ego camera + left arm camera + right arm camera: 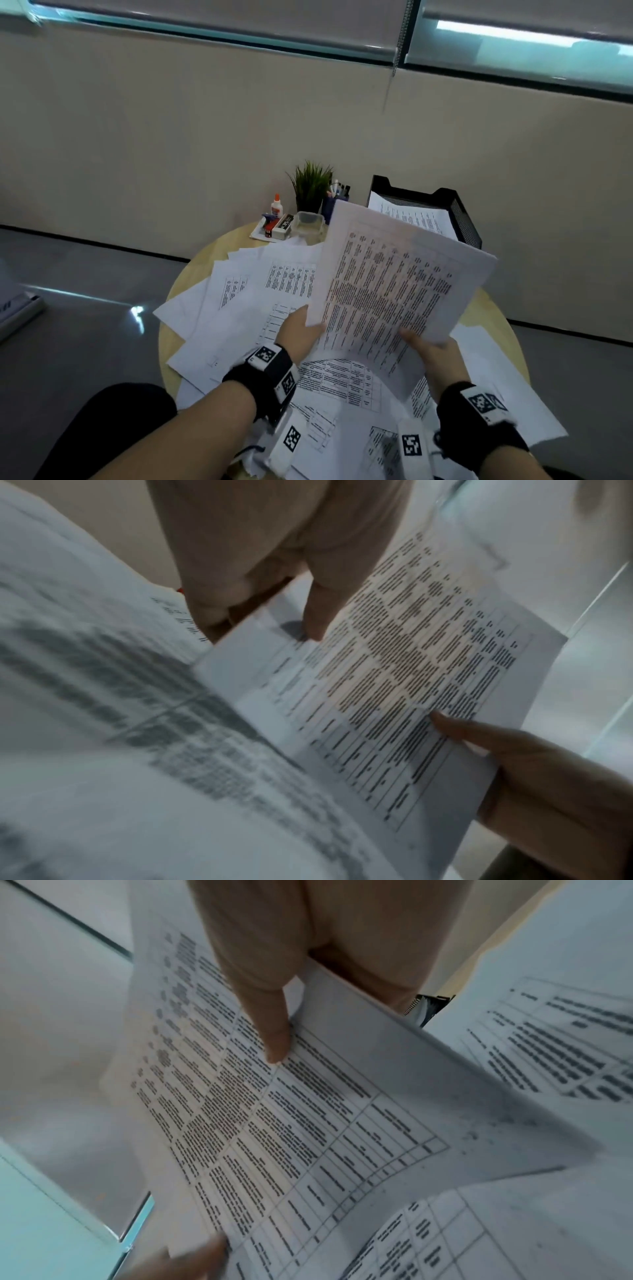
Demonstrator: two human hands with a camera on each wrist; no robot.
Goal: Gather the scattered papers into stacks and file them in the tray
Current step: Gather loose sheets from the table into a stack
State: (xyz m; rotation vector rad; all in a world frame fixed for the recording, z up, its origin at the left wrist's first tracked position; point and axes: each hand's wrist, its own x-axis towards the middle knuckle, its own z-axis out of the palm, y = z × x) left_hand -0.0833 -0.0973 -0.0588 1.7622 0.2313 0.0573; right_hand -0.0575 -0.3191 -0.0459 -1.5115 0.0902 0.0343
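White printed sheets [394, 291] sit raised over the round wood table [205, 253] in head view, left hand [301, 330] pinching the near-left corner, right hand [428, 349] gripping the near edge, black mesh tray [459, 219] w/ paper behind, loose papers [239, 301] spread below; left wrist: thumb [318, 615] on top, fingers curled under. Right wrist: thumb [274, 1031] pressed on print, fingers clamped beneath

At the centre of the head view, the held sheets [394, 284] are white with black printed text in a ruled table. The scattered papers [239, 294] below are white with black tables too. The round table [493, 315] is pale wood. In the upper right the tray [462, 219] is black mesh. The plant [310, 181] is green, the glue bottle [275, 205] white with an orange cap. The wristbands [270, 373] are black with white tags bearing black square codes.
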